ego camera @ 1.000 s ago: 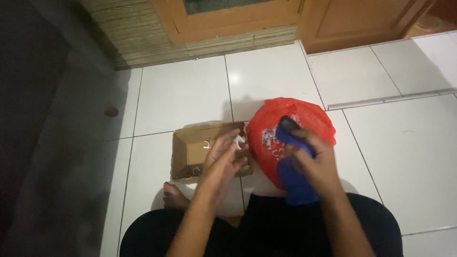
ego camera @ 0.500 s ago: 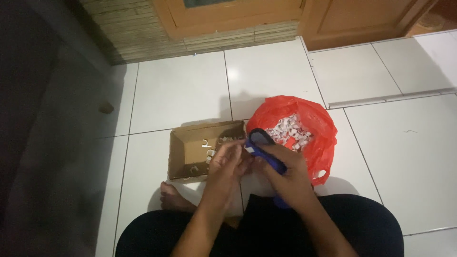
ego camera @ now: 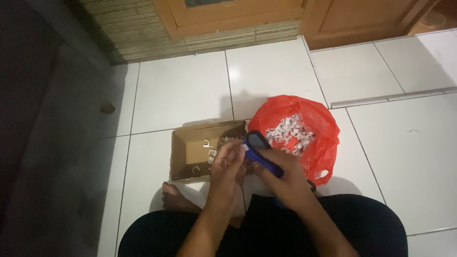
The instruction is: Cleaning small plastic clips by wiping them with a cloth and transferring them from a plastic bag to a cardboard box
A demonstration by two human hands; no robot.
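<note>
White tiled floor (ego camera: 181, 95), one cardboard box (ego camera: 190, 150), one red bag (ego camera: 321, 138), one blue tool (ego camera: 262, 152)

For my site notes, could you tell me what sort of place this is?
Probably a home floor by a doorway: white floor tiles, a wooden door, and a bare foot beside a cardboard box.

Glossy white floor tiles (ego camera: 181, 95) with thin dark grout lines spread ahead of the hands. Beyond them stands a wooden door (ego camera: 228, 14) over woven matting (ego camera: 138, 33). Off to the left, dim grey flooring (ego camera: 47, 143), perhaps concrete, lies in shadow.
</note>
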